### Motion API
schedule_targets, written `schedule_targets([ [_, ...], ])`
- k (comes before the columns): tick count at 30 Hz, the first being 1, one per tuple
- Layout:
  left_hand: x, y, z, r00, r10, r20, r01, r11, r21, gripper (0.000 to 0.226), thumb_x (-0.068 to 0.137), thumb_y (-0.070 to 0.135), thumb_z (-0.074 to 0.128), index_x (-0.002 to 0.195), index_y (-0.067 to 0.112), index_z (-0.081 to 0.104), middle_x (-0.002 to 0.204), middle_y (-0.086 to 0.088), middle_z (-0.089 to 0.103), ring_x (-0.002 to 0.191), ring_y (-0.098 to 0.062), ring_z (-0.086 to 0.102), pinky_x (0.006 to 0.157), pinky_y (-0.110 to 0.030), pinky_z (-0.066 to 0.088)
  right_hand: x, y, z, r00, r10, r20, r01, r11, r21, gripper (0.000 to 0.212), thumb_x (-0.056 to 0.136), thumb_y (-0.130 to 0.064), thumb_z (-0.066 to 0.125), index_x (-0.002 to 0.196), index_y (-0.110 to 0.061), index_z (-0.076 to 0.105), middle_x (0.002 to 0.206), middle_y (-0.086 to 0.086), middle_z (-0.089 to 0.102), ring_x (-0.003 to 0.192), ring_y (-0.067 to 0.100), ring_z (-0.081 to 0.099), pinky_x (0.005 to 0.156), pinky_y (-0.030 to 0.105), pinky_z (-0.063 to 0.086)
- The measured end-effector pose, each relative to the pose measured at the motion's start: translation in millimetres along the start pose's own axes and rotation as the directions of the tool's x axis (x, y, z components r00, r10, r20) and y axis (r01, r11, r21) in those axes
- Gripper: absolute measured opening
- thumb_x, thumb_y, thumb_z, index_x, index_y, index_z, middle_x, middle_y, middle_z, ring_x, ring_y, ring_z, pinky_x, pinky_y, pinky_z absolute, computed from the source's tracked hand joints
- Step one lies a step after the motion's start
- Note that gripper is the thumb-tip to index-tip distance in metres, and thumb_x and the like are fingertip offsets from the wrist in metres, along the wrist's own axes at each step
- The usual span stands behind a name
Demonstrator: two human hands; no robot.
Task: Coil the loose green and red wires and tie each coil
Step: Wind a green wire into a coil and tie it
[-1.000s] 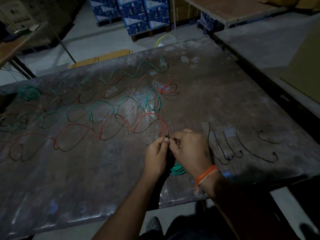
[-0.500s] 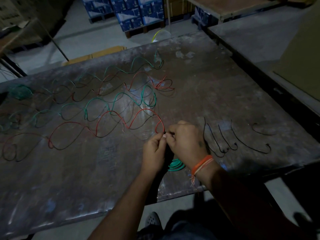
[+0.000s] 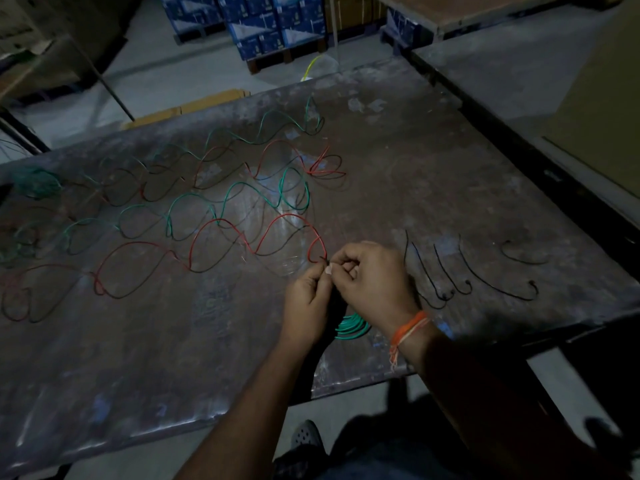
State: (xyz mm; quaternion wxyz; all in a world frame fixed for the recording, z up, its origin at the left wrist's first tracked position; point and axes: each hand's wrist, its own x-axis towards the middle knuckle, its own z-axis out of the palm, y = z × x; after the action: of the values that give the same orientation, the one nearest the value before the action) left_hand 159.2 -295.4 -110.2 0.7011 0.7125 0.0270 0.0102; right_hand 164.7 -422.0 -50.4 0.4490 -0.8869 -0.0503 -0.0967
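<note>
Green wire coil (image 3: pixel 351 327) pinched between both hands (image 3: pixel 346 282), above table (image 3: pixel 450 188).

Blue cartons (image 3: pixel 273 26) stand stacked on the floor beyond the worn table (image 3: pixel 433 188).

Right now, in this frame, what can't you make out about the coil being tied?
Head view only:
- Green wire coil: mostly hidden under both hands; loop count unreadable.
- What the left hand and right hand pinch: too small and dark; a tie or a wire end, cannot tell.
- Green bundle far left: too dim to tell whether it is tied.
</note>
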Motion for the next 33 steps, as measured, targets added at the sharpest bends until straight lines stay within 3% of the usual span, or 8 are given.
schedule_targets([
  [8, -5, 5, 2, 0.994, 0.103, 0.043, -0.106, 0.993, 0.056, 0.031, 0.103, 0.032, 0.050, 0.104, 0.008, 0.070, 0.089, -0.021, 0.069, 0.082, -0.019, 0.057, 0.071, -0.047, 0.046, 22, 2, -14, 0.994, 0.089, 0.068, -0.096, 0.990, 0.100, 0.038, 0.090, -0.034, 0.069, 0.057, -0.017, 0.062, 0.047, -0.008, 0.053, 0.048, 0.003, 0.048, 0.053, 0.031, 0.043],
  [10, -5, 4, 0, 0.991, 0.124, 0.046, -0.130, 0.980, 0.152, 0.035, 0.101, 0.038, 0.051, 0.101, 0.008, 0.069, 0.088, -0.024, 0.066, 0.081, -0.016, 0.055, 0.070, -0.054, 0.048, 31, 7, -12, 0.979, 0.141, 0.148, -0.159, 0.981, 0.112, 0.037, 0.087, -0.034, 0.072, 0.057, -0.013, 0.065, 0.049, -0.005, 0.057, 0.052, 0.007, 0.053, 0.058, 0.034, 0.050],
  [15, -7, 6, 0, 0.988, 0.145, 0.059, -0.155, 0.963, 0.218, 0.032, 0.101, 0.037, 0.050, 0.105, 0.014, 0.072, 0.089, -0.009, 0.072, 0.086, -0.009, 0.059, 0.076, -0.045, 0.051, 39, 15, -4, 0.918, 0.253, 0.304, -0.344, 0.891, 0.296, 0.018, 0.076, -0.028, 0.074, 0.067, -0.012, 0.074, 0.058, -0.001, 0.068, 0.061, 0.015, 0.064, 0.068, 0.043, 0.058],
  [19, -5, 1, -2, 0.986, 0.160, 0.047, -0.167, 0.941, 0.296, 0.042, 0.101, 0.043, 0.048, 0.091, 0.005, 0.064, 0.079, -0.023, 0.062, 0.073, -0.014, 0.053, 0.066, -0.055, 0.049, 36, 10, 1, 0.955, 0.254, 0.153, -0.293, 0.885, 0.362, 0.021, 0.092, -0.018, 0.069, 0.072, -0.013, 0.070, 0.063, 0.001, 0.066, 0.066, 0.011, 0.059, 0.064, 0.029, 0.051],
  [25, -7, 3, -2, 0.989, 0.115, 0.097, -0.136, 0.958, 0.252, 0.040, 0.101, 0.043, 0.048, 0.080, 0.010, 0.053, 0.065, -0.009, 0.050, 0.062, -0.017, 0.045, 0.057, -0.056, 0.041, 55, 10, -5, 0.982, 0.165, -0.094, -0.121, 0.926, 0.358, 0.022, 0.096, -0.038, 0.057, 0.076, -0.028, 0.058, 0.063, -0.015, 0.052, 0.065, 0.008, 0.051, 0.068, 0.039, 0.046],
  [29, -9, 12, -1, 0.985, 0.131, 0.114, -0.151, 0.970, 0.193, 0.017, 0.104, 0.025, 0.050, 0.100, 0.015, 0.063, 0.082, 0.007, 0.062, 0.076, -0.009, 0.054, 0.069, -0.036, 0.047, 62, 10, -1, 0.985, 0.173, -0.030, -0.156, 0.940, 0.304, 0.019, 0.094, -0.047, 0.047, 0.084, -0.032, 0.054, 0.076, -0.008, 0.065, 0.074, 0.020, 0.064, 0.070, 0.051, 0.055],
  [31, -11, 16, 0, 0.979, 0.165, 0.120, -0.186, 0.964, 0.188, 0.016, 0.104, 0.018, 0.049, 0.111, 0.016, 0.064, 0.091, 0.009, 0.065, 0.083, -0.006, 0.057, 0.075, -0.028, 0.047, 64, 10, 2, 0.985, 0.172, 0.025, -0.170, 0.926, 0.337, 0.021, 0.102, -0.032, 0.047, 0.082, -0.027, 0.052, 0.079, -0.004, 0.070, 0.064, 0.009, 0.062, 0.064, 0.038, 0.051],
  [33, -12, 15, 0, 0.977, 0.165, 0.137, -0.189, 0.964, 0.187, 0.016, 0.105, 0.024, 0.048, 0.105, 0.019, 0.063, 0.084, 0.010, 0.060, 0.078, -0.008, 0.053, 0.073, -0.036, 0.045, 63, 8, 3, 0.985, 0.166, 0.052, -0.174, 0.923, 0.344, 0.023, 0.106, -0.024, 0.046, 0.083, -0.024, 0.051, 0.079, -0.001, 0.073, 0.057, 0.003, 0.058, 0.063, 0.029, 0.044],
])
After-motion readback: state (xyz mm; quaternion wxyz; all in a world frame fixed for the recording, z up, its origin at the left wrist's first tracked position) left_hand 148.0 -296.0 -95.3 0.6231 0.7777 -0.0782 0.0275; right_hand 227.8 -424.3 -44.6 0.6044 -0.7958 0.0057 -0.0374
